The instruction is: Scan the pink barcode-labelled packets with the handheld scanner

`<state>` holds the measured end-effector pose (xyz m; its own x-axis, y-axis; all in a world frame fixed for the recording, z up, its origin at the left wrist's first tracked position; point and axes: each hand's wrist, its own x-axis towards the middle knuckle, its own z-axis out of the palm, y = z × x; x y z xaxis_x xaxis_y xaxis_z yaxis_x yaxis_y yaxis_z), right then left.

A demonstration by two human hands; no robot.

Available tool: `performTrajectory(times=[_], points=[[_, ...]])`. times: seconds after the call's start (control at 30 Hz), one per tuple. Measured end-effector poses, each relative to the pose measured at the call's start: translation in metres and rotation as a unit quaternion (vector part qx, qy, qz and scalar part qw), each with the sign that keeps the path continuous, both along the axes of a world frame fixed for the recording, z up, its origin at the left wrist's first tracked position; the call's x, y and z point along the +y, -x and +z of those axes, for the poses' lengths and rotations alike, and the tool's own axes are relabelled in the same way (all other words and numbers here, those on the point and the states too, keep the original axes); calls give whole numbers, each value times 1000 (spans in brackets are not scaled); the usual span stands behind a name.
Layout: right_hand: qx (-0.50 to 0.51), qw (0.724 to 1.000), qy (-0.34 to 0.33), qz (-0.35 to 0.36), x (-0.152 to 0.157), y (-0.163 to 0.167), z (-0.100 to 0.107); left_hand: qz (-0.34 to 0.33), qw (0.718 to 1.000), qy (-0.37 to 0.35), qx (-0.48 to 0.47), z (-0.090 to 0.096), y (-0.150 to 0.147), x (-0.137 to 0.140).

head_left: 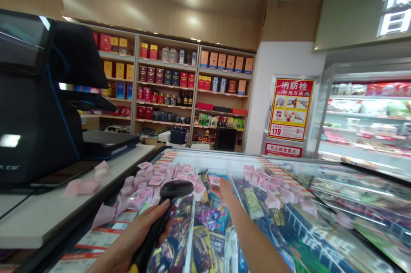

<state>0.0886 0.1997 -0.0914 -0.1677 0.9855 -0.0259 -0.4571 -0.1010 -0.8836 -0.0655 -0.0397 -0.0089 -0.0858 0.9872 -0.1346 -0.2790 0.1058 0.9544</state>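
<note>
My left hand [150, 228] is wrapped around the handle of a black barcode scanner [176, 188], whose round head points forward over the freezer. My right hand [224, 192] reaches out over the glass, its fingers closed at the edge of a pink barcode label [215, 180]. Many more pink labels [157, 179] lie crumpled and overlapping on the freezer's left side, and a second group of labels [263, 181] is spread to the right. Beneath the glass, colourful ice cream packets [201, 243] fill divided compartments.
A white counter [105, 196] on the left bears a black checkout terminal [32, 114], a flat black box [109, 142] and loose pink paper. Shelves of boxed goods [167, 77] line the back wall. A fire hydrant poster [290, 108] and a lit refrigerated display [369, 123] stand at right.
</note>
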Motion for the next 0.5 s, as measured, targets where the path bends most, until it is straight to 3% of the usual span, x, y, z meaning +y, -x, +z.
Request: performTrajectory(times=[0.23, 0.37, 0.5], points=[[-72, 995, -11, 68, -14, 27, 13, 9, 1000, -3, 12, -2, 5, 3], [-138, 990, -24, 2, -12, 8, 16, 8, 1000, -4, 18, 3, 0, 12], [-186, 975, -62, -102, -11, -46, 20, 6, 1000, 0, 8, 6, -13, 25]])
